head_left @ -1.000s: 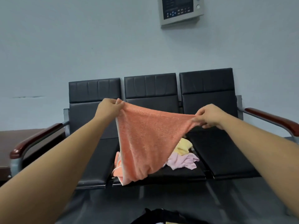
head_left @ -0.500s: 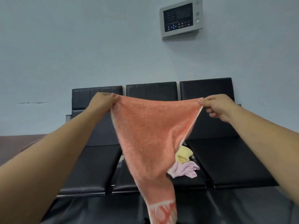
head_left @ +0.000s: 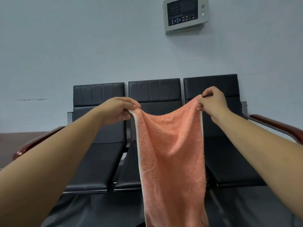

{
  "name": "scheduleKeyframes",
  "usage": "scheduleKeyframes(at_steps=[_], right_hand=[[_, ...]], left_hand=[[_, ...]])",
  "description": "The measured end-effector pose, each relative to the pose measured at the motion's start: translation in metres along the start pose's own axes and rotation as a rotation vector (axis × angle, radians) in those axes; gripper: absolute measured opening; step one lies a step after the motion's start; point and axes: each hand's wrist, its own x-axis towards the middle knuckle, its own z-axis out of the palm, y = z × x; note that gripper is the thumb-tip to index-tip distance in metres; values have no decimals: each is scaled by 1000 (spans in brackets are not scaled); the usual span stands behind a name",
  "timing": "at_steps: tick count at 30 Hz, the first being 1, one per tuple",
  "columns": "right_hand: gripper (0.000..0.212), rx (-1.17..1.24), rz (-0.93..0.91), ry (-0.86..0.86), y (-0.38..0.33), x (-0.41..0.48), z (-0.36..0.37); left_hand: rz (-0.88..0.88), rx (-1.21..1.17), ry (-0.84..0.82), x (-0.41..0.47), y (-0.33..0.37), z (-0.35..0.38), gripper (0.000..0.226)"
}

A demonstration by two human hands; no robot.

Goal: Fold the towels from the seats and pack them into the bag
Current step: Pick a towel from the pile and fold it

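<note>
Item: long orange terry-cloth towel with pale edge binding (head_left: 170, 149), hung full length in front of the middle seat of the black padded three-seat bench (head_left: 100, 161), lower end out of view.
Left hand (head_left: 117, 110): fingers closed over the upper left corner.
Right hand (head_left: 212, 101): thumb and fingertips pinched on the upper right corner.
Top edge sags between the two grips. Holding by both corners likely lets the cloth fall straight before a first fold.
Bag: not in view.
Above the bench: grey wall-mounted control panel (head_left: 185, 13).

Bare forearms, left hand (head_left: 117, 110) & right hand (head_left: 213, 102) ungloved
</note>
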Motion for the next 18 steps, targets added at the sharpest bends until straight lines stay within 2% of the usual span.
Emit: scheduleKeyframes(at_steps=[3, 5, 8, 11, 14, 16, 18], right_hand=[[16, -24, -19, -95, 1, -5, 8], [17, 21, -18, -232, -2, -13, 14], [9, 128, -62, -503, -8, -32, 24], [32, -18, -189, -663, -16, -51, 34], [28, -201, -283, -741, -19, -61, 43], [13, -214, -298, -732, -16, -62, 47], [7, -200, -278, -680, -11, -59, 45]], left_hand=[[12, -88, -186, -3, 1, 7, 26], [48, -13, -246, -3, -1, 13, 30], [125, 228, -113, -1, 1, 26, 19], [170, 399, -40, 2, 4, 39, 22], [153, 512, -95, 4, 6, 49, 27], [127, 562, -125, 6, 4, 52, 26], [99, 555, -122, 8, -1, 49, 28]])
